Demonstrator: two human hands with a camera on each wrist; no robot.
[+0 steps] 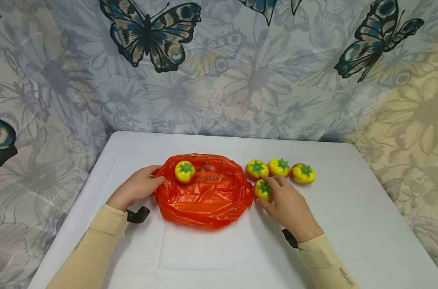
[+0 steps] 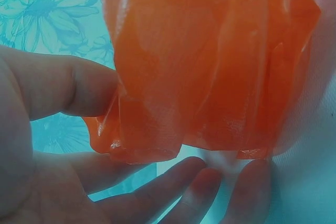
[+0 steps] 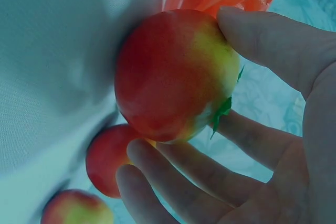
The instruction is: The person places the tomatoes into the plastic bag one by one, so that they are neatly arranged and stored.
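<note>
Left hand (image 1: 136, 188): pinching the left edge of the red bag (image 1: 204, 206) between thumb and index finger, remaining fingers loosely extended below the film; the grip appears adequate, and a light, steady hold should keep the bag from sliding without tearing it. The bag lies flattened and wrinkled on the bench (image 1: 204, 257). One yellow-and-red fruit (image 1: 184, 171) with a green leafy top rests on its upper left part; any tug on the film could roll it, so the left hand is best kept still. Right of the bag, the front fruit (image 1: 263, 192) is held by the right hand (image 1: 292, 206), thumb on one side, fingers curled about the other; contact with the bag cannot be confirmed. Behind it stand a left rear fruit (image 1: 256, 170), a middle rear fruit (image 1: 278, 167) and a right rear fruit (image 1: 303, 174); the fingers pass near them, so a straight lift is advised to avoid knocking them.
</note>
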